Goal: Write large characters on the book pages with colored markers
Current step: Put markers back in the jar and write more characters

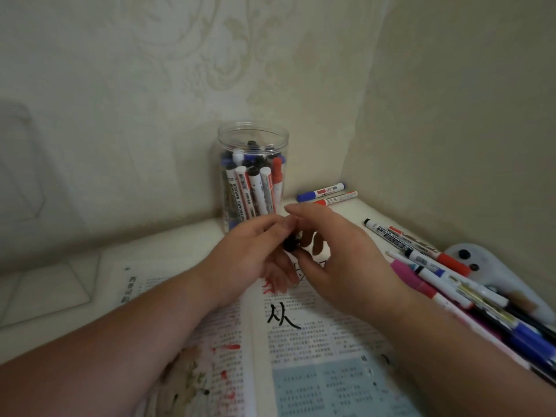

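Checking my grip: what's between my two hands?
Head view: a small round black marker end, held by the left hand and the right hand.

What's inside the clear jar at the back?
Whiteboard markers stand packed in the jar, with blue, black, white and red ends up. The left hand covers most of its lower part, so the markers' lower ends cannot be seen.

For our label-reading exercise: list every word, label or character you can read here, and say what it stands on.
"HITEBOARD MARKER", first letter hidden: on a white marker in the clear jar.
"从": drawn in black on the right page of the open book.
Too small or blurred to read: the book's print and the loose markers' labels.
No text shows on the black marker held by the left hand and right hand.
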